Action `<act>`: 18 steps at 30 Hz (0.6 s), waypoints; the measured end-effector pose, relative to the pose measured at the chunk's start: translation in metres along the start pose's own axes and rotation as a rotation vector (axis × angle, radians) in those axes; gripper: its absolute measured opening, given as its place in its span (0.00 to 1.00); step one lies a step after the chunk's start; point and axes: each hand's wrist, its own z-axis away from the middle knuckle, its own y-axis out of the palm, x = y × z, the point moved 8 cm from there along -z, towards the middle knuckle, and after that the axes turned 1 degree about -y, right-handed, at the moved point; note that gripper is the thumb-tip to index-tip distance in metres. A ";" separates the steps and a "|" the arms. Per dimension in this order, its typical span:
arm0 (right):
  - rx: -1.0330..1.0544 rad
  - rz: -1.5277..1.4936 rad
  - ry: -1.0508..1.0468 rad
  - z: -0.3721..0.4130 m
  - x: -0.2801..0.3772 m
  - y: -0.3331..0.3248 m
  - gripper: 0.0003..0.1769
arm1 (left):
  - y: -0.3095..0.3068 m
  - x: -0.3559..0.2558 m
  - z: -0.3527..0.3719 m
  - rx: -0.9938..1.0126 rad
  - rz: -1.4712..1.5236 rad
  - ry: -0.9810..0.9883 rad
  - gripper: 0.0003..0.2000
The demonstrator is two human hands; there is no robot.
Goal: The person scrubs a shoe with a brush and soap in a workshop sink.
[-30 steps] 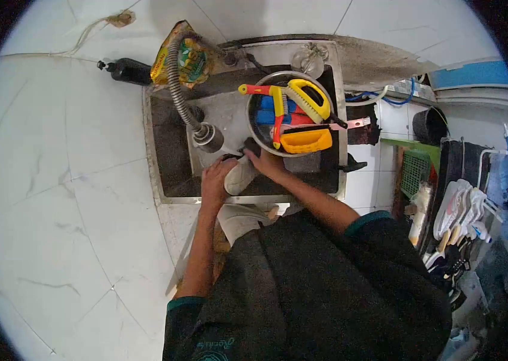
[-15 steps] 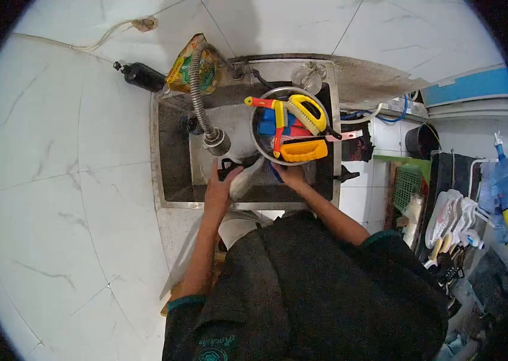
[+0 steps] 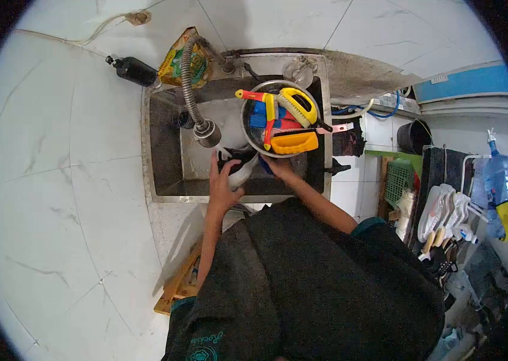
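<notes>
In the sink [image 3: 164, 191], my left hand [image 3: 224, 183] rests on a black-and-white shoe [image 3: 241, 174], fingers curved over its dark upper part and thumb off to the side. My right hand [image 3: 281, 167] is at the shoe's other side, its fingers closed round a small dark blue thing [image 3: 264, 163] that is mostly hidden. A metal bowl [image 3: 245, 129] just above my right hand covers part of it. Brushes fill the bowl, among them a yellow brush [image 3: 298, 107], an orange brush [image 3: 295, 143] and a red-and-yellow brush [image 3: 269, 114]. The flexible faucet [image 3: 207, 133] hangs beside my left hand.
Behind the sink stand a colourful pouch [image 3: 173, 66], a black bottle [image 3: 135, 71] and a clear container [image 3: 298, 73]. To the right are a black bucket [image 3: 413, 137], a green basket [image 3: 398, 182], a rack with white shoes [image 3: 440, 210] and a blue water bottle [image 3: 500, 180].
My left hand's fingers have spread and shifted on the shoe, with the thumb lifted away. The shoe has turned slightly. The whole view has shifted a little left and up.
</notes>
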 end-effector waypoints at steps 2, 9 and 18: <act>0.028 0.091 0.013 -0.002 -0.001 -0.001 0.38 | 0.001 0.019 0.000 -0.027 -0.082 0.050 0.36; 0.009 0.096 -0.085 -0.007 -0.007 0.001 0.33 | -0.011 0.032 -0.011 0.023 -0.021 -0.074 0.38; -0.009 0.100 -0.074 -0.008 -0.021 0.000 0.28 | -0.014 0.000 -0.036 -0.069 -0.022 0.073 0.37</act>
